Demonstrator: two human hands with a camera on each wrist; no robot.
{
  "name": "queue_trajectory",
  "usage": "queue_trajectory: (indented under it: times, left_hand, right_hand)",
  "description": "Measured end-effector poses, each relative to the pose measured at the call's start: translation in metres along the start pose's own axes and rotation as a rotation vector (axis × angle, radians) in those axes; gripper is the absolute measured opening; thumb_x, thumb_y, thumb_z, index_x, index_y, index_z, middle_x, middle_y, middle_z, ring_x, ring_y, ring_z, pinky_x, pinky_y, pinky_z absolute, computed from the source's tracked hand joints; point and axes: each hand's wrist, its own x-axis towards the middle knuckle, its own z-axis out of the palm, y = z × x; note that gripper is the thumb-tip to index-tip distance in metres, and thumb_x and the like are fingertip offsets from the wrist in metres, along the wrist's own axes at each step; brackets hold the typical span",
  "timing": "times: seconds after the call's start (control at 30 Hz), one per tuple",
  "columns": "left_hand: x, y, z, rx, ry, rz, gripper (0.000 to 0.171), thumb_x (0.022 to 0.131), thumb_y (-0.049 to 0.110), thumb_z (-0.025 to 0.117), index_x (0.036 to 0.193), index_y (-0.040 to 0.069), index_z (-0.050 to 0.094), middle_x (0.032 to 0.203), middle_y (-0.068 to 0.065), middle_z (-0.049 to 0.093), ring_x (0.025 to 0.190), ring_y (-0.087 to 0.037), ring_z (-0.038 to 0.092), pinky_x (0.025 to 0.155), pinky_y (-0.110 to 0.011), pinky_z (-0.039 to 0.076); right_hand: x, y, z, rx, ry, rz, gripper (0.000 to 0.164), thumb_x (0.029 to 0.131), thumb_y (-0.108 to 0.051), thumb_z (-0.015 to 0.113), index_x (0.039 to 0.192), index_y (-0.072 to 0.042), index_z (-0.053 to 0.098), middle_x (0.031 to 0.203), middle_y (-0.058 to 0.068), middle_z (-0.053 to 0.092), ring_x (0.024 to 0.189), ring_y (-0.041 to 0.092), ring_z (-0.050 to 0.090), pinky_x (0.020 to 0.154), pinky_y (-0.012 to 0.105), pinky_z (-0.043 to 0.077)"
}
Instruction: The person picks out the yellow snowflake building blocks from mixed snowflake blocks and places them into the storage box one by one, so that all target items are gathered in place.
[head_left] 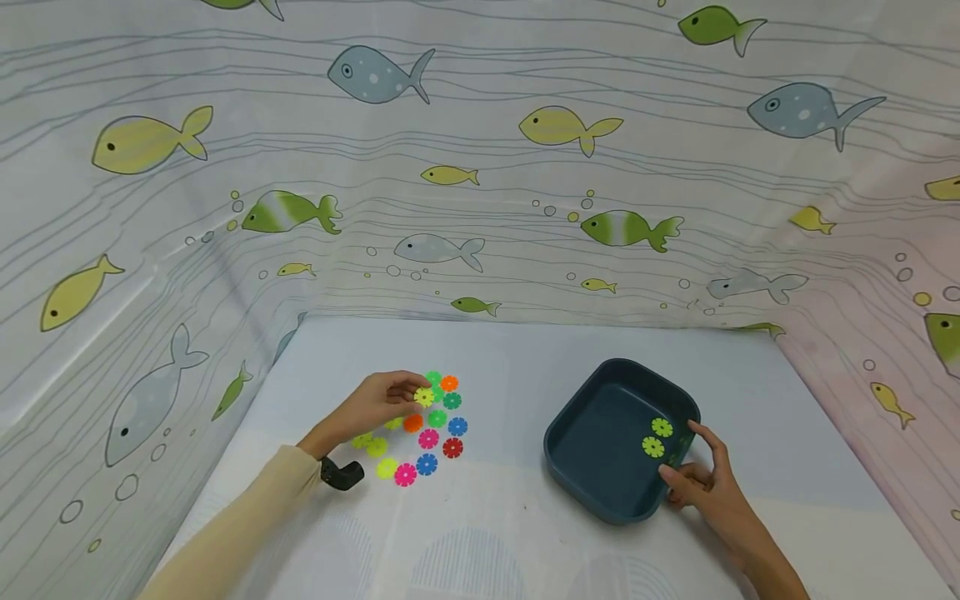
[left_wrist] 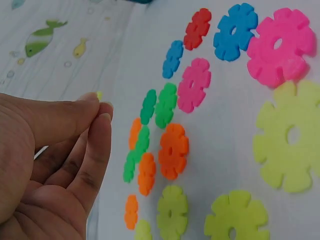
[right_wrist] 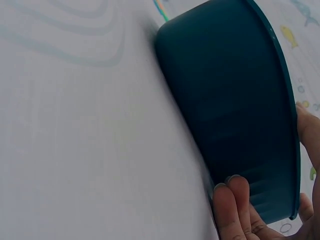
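Observation:
My left hand (head_left: 382,400) pinches a yellow notched plastic disc (head_left: 423,397) between thumb and fingertips, above a spread of other discs. In the left wrist view only a sliver of the yellow disc shows past the fingertips. Beneath it lie flower-shaped discs in several colours, among them a red disc (head_left: 453,448), a pink disc (left_wrist: 194,86) and an orange disc (left_wrist: 173,151). On the right, my right hand (head_left: 708,479) grips the near right side of a dark teal tray (right_wrist: 225,95), its thumb over the rim. Two yellow-green discs (head_left: 653,447) lie inside the tray.
A black strap-like device (head_left: 342,474) sits at the left wrist. The white tabletop (head_left: 502,492) has pale arc patterns. Fish-printed curtains (head_left: 480,208) stand behind the table and along both sides.

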Motion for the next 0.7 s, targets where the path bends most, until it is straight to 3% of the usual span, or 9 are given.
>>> queue_trajectory:
  times: [0.33,0.5,0.7]
  left_hand:
    - [0.011,0.011,0.013,-0.048,-0.04,0.057,0.037,0.093,0.019,0.079,0.127,0.01,0.068,0.114,-0.003,0.069,0.1,-0.023,0.065,0.087,-0.026,0.056]
    - [0.017,0.015,0.02,-0.063,-0.067,0.052,0.034,0.092,0.019,0.08,0.124,0.017,0.069,0.112,-0.001,0.069,0.103,-0.022,0.065,0.089,-0.027,0.056]
    - [0.024,0.023,0.028,-0.09,-0.097,0.09,0.034,0.092,0.016,0.08,0.124,0.018,0.069,0.114,0.001,0.069,0.103,-0.022,0.065,0.09,-0.029,0.057]
  right_hand:
    - [-0.001,0.001,-0.001,-0.002,-0.003,-0.012,0.088,0.104,-0.024,0.065,0.16,-0.039,-0.001,0.1,0.013,0.069,0.081,0.029,0.068,0.077,0.035,0.057]
    - [0.001,0.004,-0.001,0.002,0.0,-0.005,0.088,0.104,-0.025,0.065,0.16,-0.041,-0.001,0.102,0.015,0.068,0.082,0.029,0.068,0.077,0.036,0.057]
    - [0.001,0.003,-0.001,-0.012,0.0,-0.002,0.089,0.103,-0.026,0.066,0.159,-0.041,-0.001,0.103,0.017,0.068,0.082,0.03,0.068,0.078,0.036,0.056]
